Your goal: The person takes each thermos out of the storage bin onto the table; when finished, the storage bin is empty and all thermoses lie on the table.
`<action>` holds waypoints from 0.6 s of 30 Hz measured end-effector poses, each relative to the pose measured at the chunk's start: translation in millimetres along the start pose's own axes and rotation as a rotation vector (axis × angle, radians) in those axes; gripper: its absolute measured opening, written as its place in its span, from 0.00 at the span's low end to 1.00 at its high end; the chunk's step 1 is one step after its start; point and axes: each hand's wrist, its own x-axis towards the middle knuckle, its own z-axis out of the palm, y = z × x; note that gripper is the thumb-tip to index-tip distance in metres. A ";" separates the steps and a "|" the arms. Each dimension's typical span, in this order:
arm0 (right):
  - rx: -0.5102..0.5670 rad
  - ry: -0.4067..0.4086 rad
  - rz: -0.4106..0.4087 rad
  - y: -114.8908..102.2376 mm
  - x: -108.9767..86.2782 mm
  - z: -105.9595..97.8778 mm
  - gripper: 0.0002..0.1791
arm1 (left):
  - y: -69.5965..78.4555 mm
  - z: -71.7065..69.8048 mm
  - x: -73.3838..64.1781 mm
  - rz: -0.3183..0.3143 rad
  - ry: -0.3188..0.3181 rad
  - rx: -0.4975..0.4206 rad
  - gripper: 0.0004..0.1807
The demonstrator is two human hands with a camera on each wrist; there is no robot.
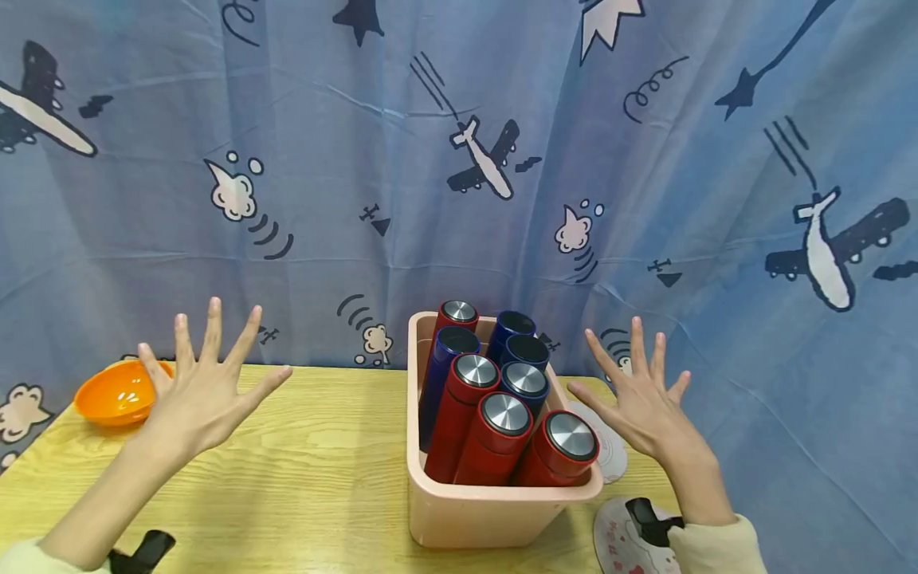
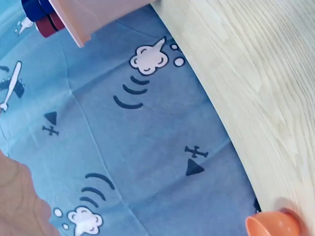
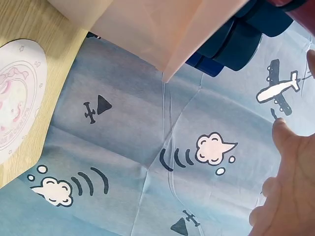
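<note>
In the head view a pale pink bin (image 1: 488, 514) stands on the wooden table, packed with several upright thermos bottles. Red thermos bottles (image 1: 459, 422) with silver lids fill the front, and dark blue ones (image 1: 439, 383) stand among and behind them. My left hand (image 1: 197, 399) is raised with fingers spread, left of the bin, nearest an orange bowl (image 1: 107, 395). To the bin's right my right hand (image 1: 645, 406) is held up too, fingers spread and holding nothing. The right wrist view shows part of that hand (image 3: 295, 172) near the bin's wall (image 3: 147, 29).
Two round pale mats with printed drawings lie on the right: one mat (image 1: 611, 450) beside the bin, another mat (image 1: 624, 542) nearer the front. A blue curtain (image 1: 323, 159) printed with planes and clouds hangs behind the table (image 1: 308, 478).
</note>
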 end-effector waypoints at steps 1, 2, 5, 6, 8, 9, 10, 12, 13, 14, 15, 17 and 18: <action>-0.001 -0.002 -0.001 0.3 0.0 -0.2 0.45 | 2.0 0.2 -0.8 0.006 -0.004 -0.004 0.47; -0.003 -0.006 -0.003 0.7 0.0 -0.1 0.45 | 4.2 0.7 -1.5 0.011 -0.009 -0.008 0.47; -0.002 -0.016 -0.003 2.4 -0.5 0.5 0.44 | 11.8 3.0 -4.0 0.030 -0.048 -0.048 0.46; -0.001 -0.019 -0.006 3.0 -0.8 0.7 0.44 | 14.6 4.1 -5.2 0.037 -0.065 -0.064 0.46; 0.008 -0.025 -0.015 4.4 -1.2 1.5 0.43 | 20.3 6.5 -8.2 0.052 -0.093 -0.108 0.45; 0.021 -0.029 -0.022 5.2 -1.3 1.7 0.43 | 23.1 7.8 -10.0 0.058 -0.104 -0.133 0.44; 0.036 -0.034 -0.032 6.1 -1.4 2.1 0.42 | 26.1 9.1 -11.7 0.065 -0.113 -0.157 0.44; 0.085 -0.044 -0.060 8.7 -1.4 2.6 0.40 | 32.4 11.5 -15.1 0.081 -0.117 -0.210 0.43; 0.120 -0.054 -0.078 10.2 -1.6 2.4 0.39 | 35.7 12.3 -16.6 0.088 -0.117 -0.235 0.43; 0.159 -0.068 -0.094 12.2 -1.5 2.9 0.38 | 39.0 12.7 -17.8 0.095 -0.114 -0.257 0.43; 0.194 -0.083 -0.112 15.1 -1.2 3.6 0.37 | 42.3 13.1 -18.7 0.103 -0.109 -0.277 0.43; 0.258 -0.115 -0.162 21.3 -1.4 4.7 0.34 | 48.6 12.8 -20.0 0.121 -0.095 -0.314 0.43; 0.296 -0.139 -0.181 24.3 -1.7 5.2 0.33 | 51.5 12.7 -20.2 0.129 -0.089 -0.329 0.43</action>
